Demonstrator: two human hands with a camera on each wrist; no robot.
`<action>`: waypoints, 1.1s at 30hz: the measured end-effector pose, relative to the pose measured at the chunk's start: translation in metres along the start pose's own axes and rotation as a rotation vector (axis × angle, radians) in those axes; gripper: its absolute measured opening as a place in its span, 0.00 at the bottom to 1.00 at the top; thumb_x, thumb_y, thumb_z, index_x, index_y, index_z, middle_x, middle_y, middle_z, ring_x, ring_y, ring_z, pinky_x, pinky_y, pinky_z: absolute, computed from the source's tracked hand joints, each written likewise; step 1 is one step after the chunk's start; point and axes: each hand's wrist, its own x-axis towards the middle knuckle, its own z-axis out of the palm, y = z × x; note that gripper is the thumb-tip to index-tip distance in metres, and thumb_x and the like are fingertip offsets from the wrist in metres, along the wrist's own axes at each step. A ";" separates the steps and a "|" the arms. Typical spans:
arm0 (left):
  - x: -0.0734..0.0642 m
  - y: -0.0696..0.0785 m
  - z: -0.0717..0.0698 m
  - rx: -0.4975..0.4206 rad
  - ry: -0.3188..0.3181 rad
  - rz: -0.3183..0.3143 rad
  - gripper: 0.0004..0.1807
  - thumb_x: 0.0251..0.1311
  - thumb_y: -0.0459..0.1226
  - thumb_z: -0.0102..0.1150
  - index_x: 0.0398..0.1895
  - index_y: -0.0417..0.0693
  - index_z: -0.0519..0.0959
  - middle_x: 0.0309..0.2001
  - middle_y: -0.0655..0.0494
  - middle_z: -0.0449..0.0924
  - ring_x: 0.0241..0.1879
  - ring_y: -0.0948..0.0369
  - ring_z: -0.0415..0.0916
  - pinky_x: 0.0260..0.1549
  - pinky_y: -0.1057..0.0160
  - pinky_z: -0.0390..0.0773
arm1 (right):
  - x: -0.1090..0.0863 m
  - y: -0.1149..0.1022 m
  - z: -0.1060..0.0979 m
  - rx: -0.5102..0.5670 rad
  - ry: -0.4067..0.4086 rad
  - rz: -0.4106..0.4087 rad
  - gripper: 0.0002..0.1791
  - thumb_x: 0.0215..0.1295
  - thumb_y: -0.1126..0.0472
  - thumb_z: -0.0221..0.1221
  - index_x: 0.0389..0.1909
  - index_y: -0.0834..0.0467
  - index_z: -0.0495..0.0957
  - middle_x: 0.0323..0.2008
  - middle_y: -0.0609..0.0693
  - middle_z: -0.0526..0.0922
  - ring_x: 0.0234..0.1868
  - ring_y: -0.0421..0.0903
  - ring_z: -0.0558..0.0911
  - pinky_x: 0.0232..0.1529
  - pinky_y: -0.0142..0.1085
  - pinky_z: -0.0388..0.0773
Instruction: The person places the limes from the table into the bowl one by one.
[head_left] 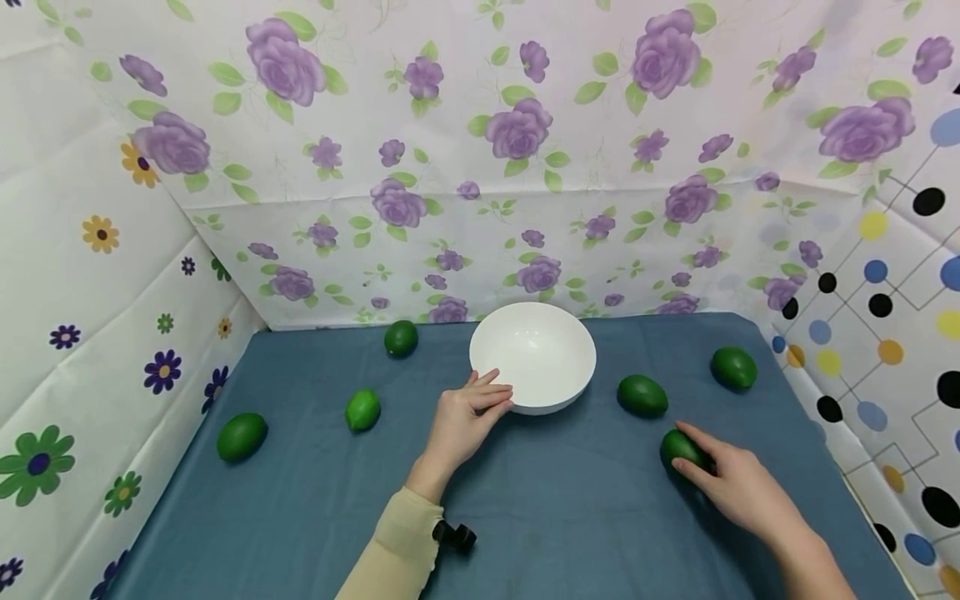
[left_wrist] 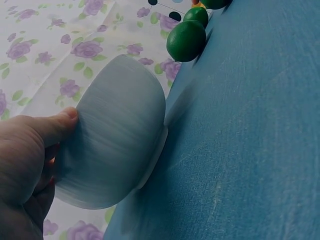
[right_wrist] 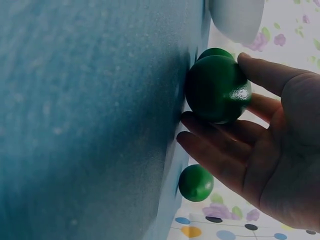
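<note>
1. Bowl, white, round and smooth-walled (head_left: 536, 350): stands upright at the far middle of the table covered in plain blue cloth (head_left: 570, 508).
2. Left hand (head_left: 465, 421): grasping the bowl at its near left rim, thumb against the outer wall, other fingers at the rim. A beige fabric sleeve (head_left: 393, 537) covers the forearm; a small black object (head_left: 454, 537) sits at the cuff.
3. Right hand (head_left: 738, 479): grasping a glossy dark green rounded fruit (head_left: 681, 448) on the right side of the table, thumb on the near side and fingers on the far side. Whether the fruit is lifted cannot be told.
4. Dark green oval fruit (head_left: 642, 396): lies between the bowl and the grasped fruit, near both.
5. Dark green egg-shaped fruit (head_left: 733, 368): lies near the far right corner.
6. Left of the bowl, three pieces lie well apart from the grasped fruit: a round dark green fruit (head_left: 401, 338) by the far edge, a small bright green pointed fruit (head_left: 363, 410) nearer, and a large green oval fruit (head_left: 242, 437) toward the left edge.
7. White sheet with purple roses (head_left: 517, 133): hangs behind the table.
</note>
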 end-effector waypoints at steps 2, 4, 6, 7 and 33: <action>0.001 -0.001 0.000 0.003 -0.008 -0.008 0.10 0.64 0.34 0.76 0.48 0.42 0.93 0.49 0.52 0.91 0.66 0.58 0.80 0.76 0.50 0.66 | 0.000 0.001 0.000 0.006 -0.009 0.006 0.44 0.78 0.34 0.59 0.82 0.58 0.65 0.67 0.72 0.77 0.59 0.69 0.82 0.46 0.60 0.83; 0.001 -0.002 0.000 0.002 -0.012 -0.014 0.11 0.64 0.34 0.76 0.48 0.43 0.93 0.48 0.52 0.91 0.66 0.59 0.80 0.76 0.51 0.67 | 0.000 0.001 0.000 0.013 -0.017 0.008 0.44 0.78 0.34 0.58 0.83 0.57 0.64 0.67 0.73 0.76 0.60 0.70 0.82 0.47 0.61 0.83; 0.001 -0.002 -0.002 0.006 -0.009 -0.014 0.11 0.64 0.34 0.76 0.48 0.43 0.93 0.48 0.52 0.92 0.65 0.59 0.80 0.75 0.52 0.68 | 0.000 0.001 0.000 0.017 -0.023 0.008 0.44 0.78 0.34 0.58 0.83 0.57 0.64 0.68 0.73 0.76 0.61 0.71 0.81 0.48 0.61 0.83; 0.001 -0.001 -0.003 0.010 -0.003 -0.010 0.11 0.63 0.34 0.77 0.48 0.43 0.93 0.47 0.52 0.92 0.64 0.59 0.81 0.74 0.53 0.70 | 0.000 0.000 0.000 0.018 -0.025 0.009 0.44 0.79 0.34 0.58 0.83 0.57 0.64 0.68 0.73 0.76 0.61 0.71 0.81 0.49 0.62 0.83; 0.003 0.000 -0.013 0.058 -0.032 0.004 0.10 0.63 0.32 0.77 0.47 0.44 0.93 0.44 0.53 0.92 0.60 0.62 0.85 0.68 0.63 0.76 | -0.002 0.000 -0.001 0.017 -0.044 0.025 0.44 0.79 0.35 0.58 0.84 0.56 0.61 0.70 0.74 0.74 0.64 0.74 0.78 0.52 0.66 0.81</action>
